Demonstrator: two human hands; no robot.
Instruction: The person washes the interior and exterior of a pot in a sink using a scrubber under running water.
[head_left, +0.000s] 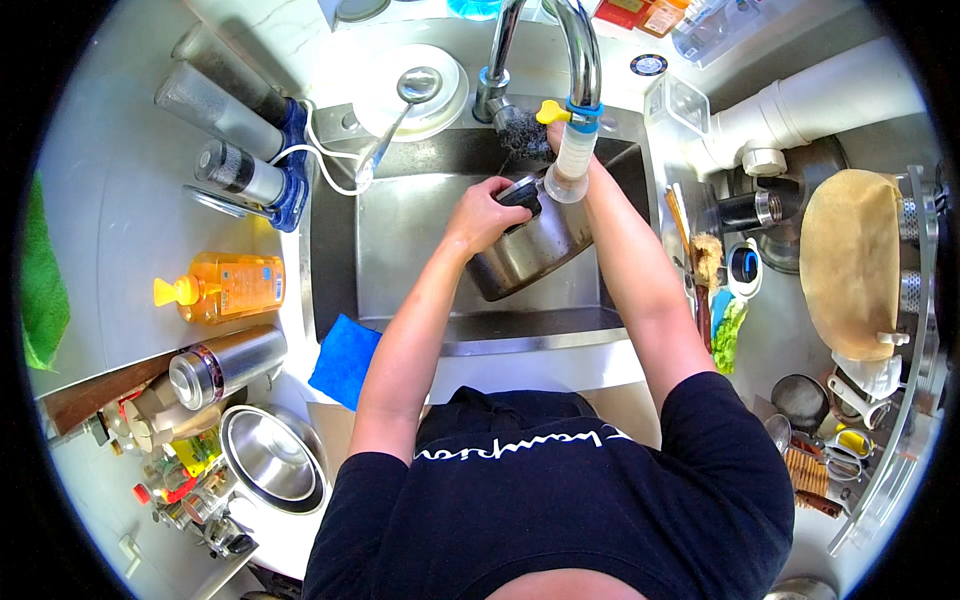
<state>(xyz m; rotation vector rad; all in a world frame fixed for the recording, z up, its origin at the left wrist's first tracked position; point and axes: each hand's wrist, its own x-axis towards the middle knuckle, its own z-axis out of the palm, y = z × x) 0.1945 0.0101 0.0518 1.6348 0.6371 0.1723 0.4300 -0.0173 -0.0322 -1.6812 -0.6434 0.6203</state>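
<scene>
My left hand (484, 217) grips the black handle (521, 202) of a stainless steel pot (532, 251). The pot is tilted over the steel sink (420, 247), and brownish stains mark its outer wall. My right hand (555, 136) reaches behind the faucet's flexible spout end (574, 161), which hides most of its fingers. It is at a dark metal wool scrubber (523, 135) by the faucet base and appears to hold it. A yellow lever (553, 112) on the spout partly covers this hand. No running water can be made out.
White plates (367, 97) with a ladle (409, 105) sit at the sink's back left. An orange soap bottle (236, 289) and a blue cloth (345, 360) are at left. Brushes (705, 270) and a white pipe (810, 97) are at right. Steel bowls (270, 457) stand lower left.
</scene>
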